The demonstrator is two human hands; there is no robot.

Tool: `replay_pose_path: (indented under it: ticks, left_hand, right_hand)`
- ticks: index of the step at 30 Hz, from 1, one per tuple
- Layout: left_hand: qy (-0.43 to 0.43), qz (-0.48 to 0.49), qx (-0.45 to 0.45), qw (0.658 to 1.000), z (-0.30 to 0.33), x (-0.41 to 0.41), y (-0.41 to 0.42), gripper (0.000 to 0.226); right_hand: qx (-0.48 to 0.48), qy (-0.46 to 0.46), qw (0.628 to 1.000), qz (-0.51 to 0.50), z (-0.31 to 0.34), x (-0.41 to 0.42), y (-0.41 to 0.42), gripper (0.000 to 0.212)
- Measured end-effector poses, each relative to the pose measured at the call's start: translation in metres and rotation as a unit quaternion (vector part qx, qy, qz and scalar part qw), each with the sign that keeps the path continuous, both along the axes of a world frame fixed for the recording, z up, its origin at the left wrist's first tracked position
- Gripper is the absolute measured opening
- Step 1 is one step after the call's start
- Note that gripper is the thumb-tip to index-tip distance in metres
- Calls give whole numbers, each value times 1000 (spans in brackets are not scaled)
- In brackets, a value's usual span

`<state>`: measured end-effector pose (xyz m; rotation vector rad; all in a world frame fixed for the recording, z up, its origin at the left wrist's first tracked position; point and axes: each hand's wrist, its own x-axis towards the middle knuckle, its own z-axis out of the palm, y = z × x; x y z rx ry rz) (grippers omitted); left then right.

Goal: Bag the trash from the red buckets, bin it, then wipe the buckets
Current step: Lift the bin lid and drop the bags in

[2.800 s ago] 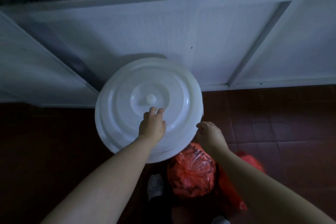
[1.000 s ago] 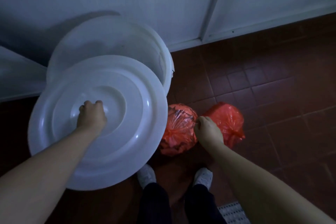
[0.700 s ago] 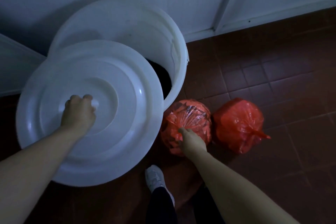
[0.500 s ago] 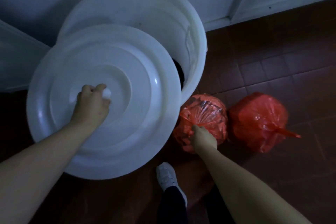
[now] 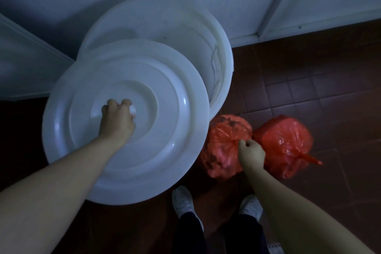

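Head view, left hand [image 5: 117, 120] curled round white lid [image 5: 175, 150] knob; right hand [image 5: 252, 151] pinching red trash bag [image 5: 222, 146] knot

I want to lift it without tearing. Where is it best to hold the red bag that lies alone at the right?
Probably by its knotted neck, coming from above on the near right side. The film of the right red bag gathers there into one firm twisted tail that sticks out free over the floor.

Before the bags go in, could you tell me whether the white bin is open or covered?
Open: the left hand holds the lid by its knob, off to one side, leaving the bin mouth exposed.
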<state>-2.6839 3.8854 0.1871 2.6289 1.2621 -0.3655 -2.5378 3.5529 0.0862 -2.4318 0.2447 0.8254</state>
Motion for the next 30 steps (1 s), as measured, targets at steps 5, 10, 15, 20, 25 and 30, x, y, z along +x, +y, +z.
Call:
replay_pose_path:
  ticks: [5, 10, 15, 20, 25, 30]
  left_hand:
    - [17, 14, -19, 1000, 53, -1, -20, 44]
    - [22, 12, -26, 999, 120, 1, -35, 37]
    - [32, 19, -4, 999, 174, 1, -39, 31]
    - [27, 25, 7, 999, 219, -1, -33, 31]
    - [22, 29, 20, 999, 261, -3, -20, 33]
    - [18, 35, 31, 999, 282, -22, 7, 32]
  right_hand:
    - [17, -71, 997, -25, 89, 29, -9, 40]
    - [32, -130, 990, -48, 180, 56, -2, 40]
    - [63, -210, 973, -68, 260, 84, 4, 36]
    - [119, -295, 946, -57, 337, 105, 29, 44]
    - [146, -346, 927, -17, 407, 127, 73, 35]
    - [194, -376, 906, 19, 452, 130, 129, 37]
